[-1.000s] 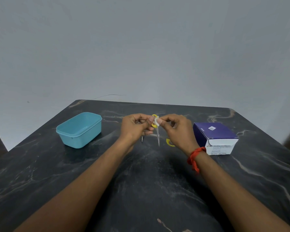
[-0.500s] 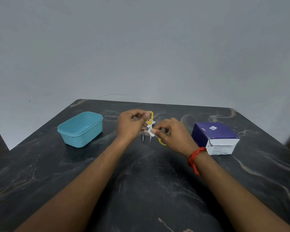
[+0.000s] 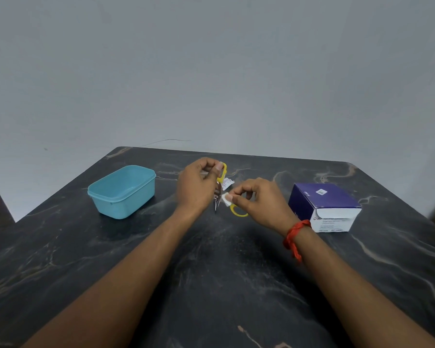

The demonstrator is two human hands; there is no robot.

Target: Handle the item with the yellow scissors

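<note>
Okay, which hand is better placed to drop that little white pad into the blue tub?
Right, probably. The right hand already pinches the white pad, while the left hand grips the yellow-handled scissors. The blue tub sits left, so it must reach across.

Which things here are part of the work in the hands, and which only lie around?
In use: left hand holds yellow scissors; right hand pinches a white pad; torn wrapper.
Lying about: blue tub, purple box, on the table.
</note>
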